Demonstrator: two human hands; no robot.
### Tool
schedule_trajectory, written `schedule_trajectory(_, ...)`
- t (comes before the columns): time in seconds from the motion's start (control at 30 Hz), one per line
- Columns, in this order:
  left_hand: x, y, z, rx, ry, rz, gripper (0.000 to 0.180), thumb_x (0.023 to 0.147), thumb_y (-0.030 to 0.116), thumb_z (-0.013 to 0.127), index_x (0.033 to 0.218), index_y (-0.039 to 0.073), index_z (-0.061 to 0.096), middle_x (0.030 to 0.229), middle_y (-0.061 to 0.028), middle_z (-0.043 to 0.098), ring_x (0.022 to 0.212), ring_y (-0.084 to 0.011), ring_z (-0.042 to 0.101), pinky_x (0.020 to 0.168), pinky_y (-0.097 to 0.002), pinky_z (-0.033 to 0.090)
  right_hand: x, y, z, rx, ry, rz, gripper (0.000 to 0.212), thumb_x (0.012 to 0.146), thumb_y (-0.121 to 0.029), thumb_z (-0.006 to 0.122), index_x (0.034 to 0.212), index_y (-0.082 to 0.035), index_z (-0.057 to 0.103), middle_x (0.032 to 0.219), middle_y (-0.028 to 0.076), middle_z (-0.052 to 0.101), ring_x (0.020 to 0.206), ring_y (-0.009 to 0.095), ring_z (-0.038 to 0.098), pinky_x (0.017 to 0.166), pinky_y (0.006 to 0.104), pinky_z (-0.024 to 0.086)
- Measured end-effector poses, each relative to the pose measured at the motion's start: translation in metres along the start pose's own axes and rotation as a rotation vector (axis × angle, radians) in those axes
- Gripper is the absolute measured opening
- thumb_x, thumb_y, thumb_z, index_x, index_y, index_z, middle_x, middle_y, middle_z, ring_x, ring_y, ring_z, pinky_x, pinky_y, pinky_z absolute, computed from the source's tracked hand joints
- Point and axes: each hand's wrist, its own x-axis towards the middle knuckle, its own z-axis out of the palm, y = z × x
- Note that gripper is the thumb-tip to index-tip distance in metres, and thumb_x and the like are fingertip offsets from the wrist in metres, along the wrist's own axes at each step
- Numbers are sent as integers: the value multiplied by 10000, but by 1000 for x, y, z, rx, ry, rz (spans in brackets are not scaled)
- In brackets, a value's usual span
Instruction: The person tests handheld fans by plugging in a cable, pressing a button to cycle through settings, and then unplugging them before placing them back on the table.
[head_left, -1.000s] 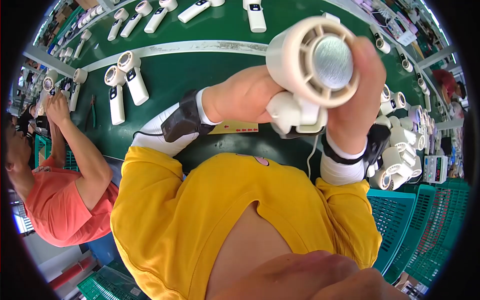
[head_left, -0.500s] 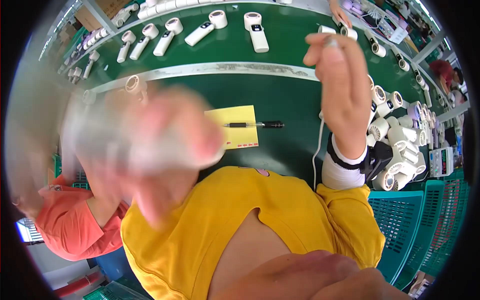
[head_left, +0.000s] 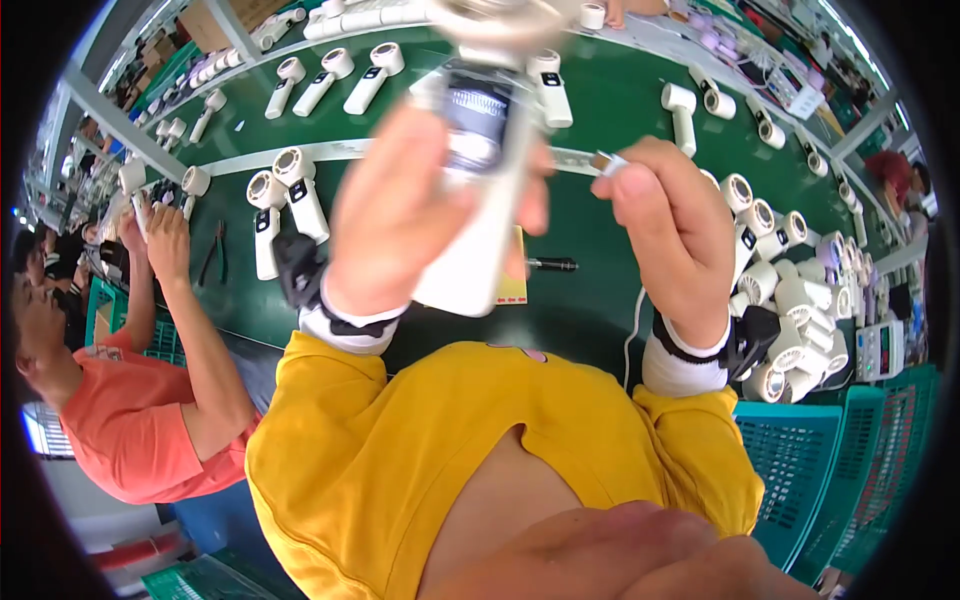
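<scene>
My left hand [head_left: 390,215] is wrapped round the handle of a white handheld fan [head_left: 468,245], raised over the middle of the table. The fan stands nearly upright, its dark display panel toward me and its round head blurred at the top. To its right, my right hand [head_left: 680,230] pinches a small white cable plug [head_left: 608,166] with a metal tip. Plug and fan are apart. A white cable [head_left: 635,335] runs down the table below the right hand. Partly hidden behind the fan lie a yellow paper [head_left: 514,288] and a black pen [head_left: 552,265].
White fans [head_left: 798,290] are heaped at the right, beside a small meter [head_left: 880,338] and green crates [head_left: 790,455]. Two fans [head_left: 302,200] lie left of my left hand, near pliers [head_left: 216,255]. More line the green belt [head_left: 440,118]. A co-worker in orange [head_left: 150,430] sits left, hands raised.
My left hand has swung from the left, where it was smeared by motion, to the centre with the fan upright. My right hand has come down slightly, fingertips tilting left with the plug.
</scene>
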Motion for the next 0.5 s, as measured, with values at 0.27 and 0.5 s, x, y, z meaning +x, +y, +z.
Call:
schedule_trajectory(0.27,12,-15,-2,21,-308,-91,445,791,109,347,1190,-55,241,908,-183,504,579,-207,548,484,-285,491,-4,-3,-12,84,-216,-23,197,851,-179,493,749,-17,538,607,61,494,522,170,465,492,259,366)
schedule_trajectory(0.5,21,-20,2,296,-218,16,452,771,73,363,1183,-67,242,913,-184,497,613,-207,548,504,-300,485,0,-2,-8,31,-177,65,231,853,-217,493,732,-24,532,618,57,524,527,175,487,489,252,371)
